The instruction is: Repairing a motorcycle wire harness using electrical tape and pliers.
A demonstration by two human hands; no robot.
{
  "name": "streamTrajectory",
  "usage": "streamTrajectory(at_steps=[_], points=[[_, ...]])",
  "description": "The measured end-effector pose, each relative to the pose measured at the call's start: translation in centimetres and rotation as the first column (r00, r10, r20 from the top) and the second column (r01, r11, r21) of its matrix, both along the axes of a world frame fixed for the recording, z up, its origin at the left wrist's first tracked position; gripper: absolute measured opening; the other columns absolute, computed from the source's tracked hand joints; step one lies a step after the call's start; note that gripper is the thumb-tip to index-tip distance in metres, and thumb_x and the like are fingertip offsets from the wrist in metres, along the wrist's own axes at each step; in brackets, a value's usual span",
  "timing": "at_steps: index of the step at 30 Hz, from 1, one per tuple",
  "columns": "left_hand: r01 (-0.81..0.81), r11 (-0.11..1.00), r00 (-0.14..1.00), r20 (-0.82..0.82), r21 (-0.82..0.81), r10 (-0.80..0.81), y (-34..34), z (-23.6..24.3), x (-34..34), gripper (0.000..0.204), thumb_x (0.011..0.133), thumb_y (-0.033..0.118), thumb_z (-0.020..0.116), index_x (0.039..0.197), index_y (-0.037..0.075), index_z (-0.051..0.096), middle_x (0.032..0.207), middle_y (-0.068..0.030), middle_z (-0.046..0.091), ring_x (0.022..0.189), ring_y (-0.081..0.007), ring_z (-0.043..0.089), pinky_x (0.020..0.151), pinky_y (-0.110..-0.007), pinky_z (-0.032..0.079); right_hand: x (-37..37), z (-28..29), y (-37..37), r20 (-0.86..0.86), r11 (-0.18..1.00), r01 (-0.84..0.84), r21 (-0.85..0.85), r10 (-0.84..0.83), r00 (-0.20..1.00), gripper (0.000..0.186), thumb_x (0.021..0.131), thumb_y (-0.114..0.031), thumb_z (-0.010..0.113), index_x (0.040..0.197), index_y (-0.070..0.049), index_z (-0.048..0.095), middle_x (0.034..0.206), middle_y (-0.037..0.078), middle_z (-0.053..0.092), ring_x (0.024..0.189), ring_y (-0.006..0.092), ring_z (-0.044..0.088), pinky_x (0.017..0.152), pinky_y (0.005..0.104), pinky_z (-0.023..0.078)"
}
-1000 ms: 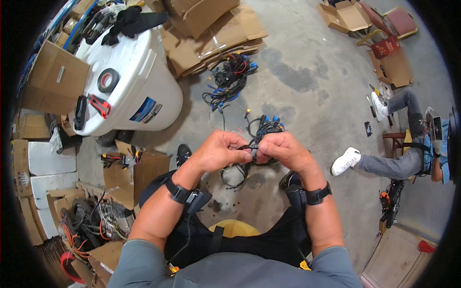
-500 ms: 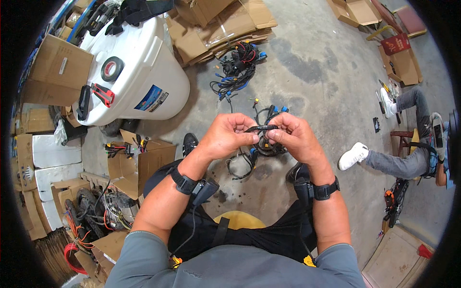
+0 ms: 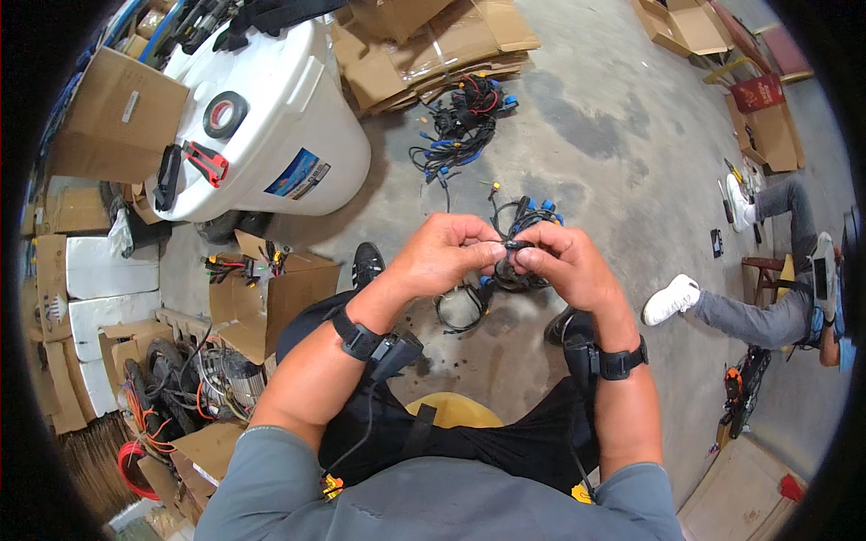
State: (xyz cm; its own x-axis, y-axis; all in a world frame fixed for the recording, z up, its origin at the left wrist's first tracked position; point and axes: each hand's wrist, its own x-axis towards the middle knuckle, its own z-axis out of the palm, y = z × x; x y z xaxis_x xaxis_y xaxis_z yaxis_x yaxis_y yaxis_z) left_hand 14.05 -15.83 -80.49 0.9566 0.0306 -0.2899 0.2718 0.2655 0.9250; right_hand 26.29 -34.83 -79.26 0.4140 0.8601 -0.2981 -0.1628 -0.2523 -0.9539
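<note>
Both hands meet over the floor in front of my knees. My left hand (image 3: 444, 257) is pinched on a short piece of black cable (image 3: 517, 244). Against its other end, my right hand (image 3: 566, 263) presses thumb and finger; the cable's ends are hidden by the fingers. Below them on the concrete lies a bundle of black cables (image 3: 536, 215) with blue connectors, partly covered by my right hand. A coiled loop of cable (image 3: 439, 311) is under the left hand. Farther off sits a second tangled cable heap (image 3: 463, 126) with blue and red parts.
A white plastic tub (image 3: 338, 158) at the left carries a roll of black tape (image 3: 238, 110) and a red utility knife (image 3: 207, 164). Beside my left leg stands an open carton (image 3: 302, 293). Flattened cardboard (image 3: 442, 45) is stacked behind. Another person's leg (image 3: 749, 320) reaches in from the right.
My hands have drawn closer together, so less of the black cable shows between the fingers. The whole view has shifted slightly, with the surroundings now farther right.
</note>
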Motion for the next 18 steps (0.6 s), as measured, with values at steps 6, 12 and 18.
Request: streamTrajectory(at_steps=[6,12,18], points=[[0.118,0.993,0.985,-0.124,0.0,-0.117,0.2,0.7,-0.1,0.016,0.09,0.02,0.067,0.091,0.004,0.066,0.073,0.0006,0.064,0.058,-0.0035,0.048,0.049,-0.02,0.035,0.0,0.2,-0.2,0.304,0.996,-0.06,-0.072,0.079,0.949,0.015,0.09,-0.014,0.062,0.098,-0.002,0.066,0.082,-0.001,0.064,0.075,0.0084,0.055,0.069,0.0246,0.046],[0.128,0.992,0.988,-0.089,0.021,-0.126,-0.2,1.0,-0.4,0.015,0.09,0.02,0.067,0.09,0.004,0.067,0.072,0.0004,0.064,0.058,-0.0034,0.049,0.049,-0.02,0.036,0.3,0.7,-0.6,-0.053,0.997,-0.078,-0.005,0.077,0.996,0.013,0.092,-0.013,0.06,0.094,-0.001,0.066,0.08,-0.001,0.063,0.075,0.0075,0.055,0.068,0.0247,0.046],[0.209,0.977,0.972,-0.119,0.05,-0.202,-0.2,1.0,-0.8,0.015,0.091,0.018,0.066,0.089,0.003,0.066,0.071,0.0001,0.064,0.061,-0.0056,0.054,0.053,-0.021,0.041,0.0,1.3,-0.8,0.056,0.985,-0.167,-0.039,0.169,0.984,0.014,0.092,-0.014,0.06,0.095,-0.001,0.066,0.079,-0.002,0.063,0.075,0.0071,0.055,0.069,0.0242,0.047]])
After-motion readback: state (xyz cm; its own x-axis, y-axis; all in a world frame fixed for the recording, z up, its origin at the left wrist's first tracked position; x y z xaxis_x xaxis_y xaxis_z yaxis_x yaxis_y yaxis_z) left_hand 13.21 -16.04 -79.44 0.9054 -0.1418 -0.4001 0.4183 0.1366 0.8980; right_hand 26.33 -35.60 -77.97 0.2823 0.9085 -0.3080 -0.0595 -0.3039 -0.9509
